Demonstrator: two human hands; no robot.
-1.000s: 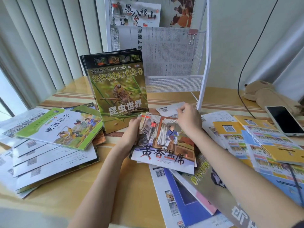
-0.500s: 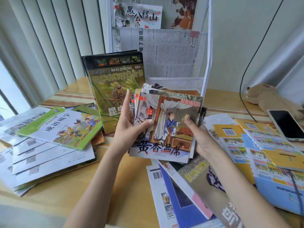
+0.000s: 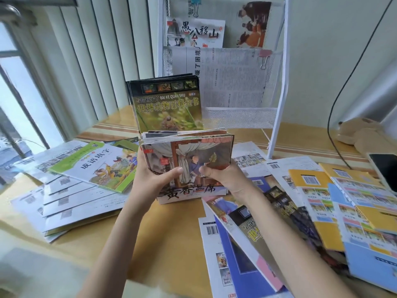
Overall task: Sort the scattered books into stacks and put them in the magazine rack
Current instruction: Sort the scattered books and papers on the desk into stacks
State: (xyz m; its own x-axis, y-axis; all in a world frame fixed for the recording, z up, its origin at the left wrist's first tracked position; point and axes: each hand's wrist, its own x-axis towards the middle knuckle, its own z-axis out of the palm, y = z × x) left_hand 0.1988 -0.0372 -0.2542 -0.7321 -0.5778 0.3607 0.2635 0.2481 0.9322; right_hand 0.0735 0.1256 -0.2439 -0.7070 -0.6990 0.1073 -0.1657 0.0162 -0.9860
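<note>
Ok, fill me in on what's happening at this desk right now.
A person is sorting picture books. Both hands, left hand and right hand, grip a stack of thin storybooks held upright, its bottom edge on the wooden table, apparently squaring it up. Behind it a dark animal encyclopedia stands on end beside the white magazine rack, which already holds some books. More books lie scattered: a pile with a green-covered book to the left, yellow workbooks to the right.

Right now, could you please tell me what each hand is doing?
Left hand: grips the stack of picture books.
Right hand: grips the same stack.
</note>
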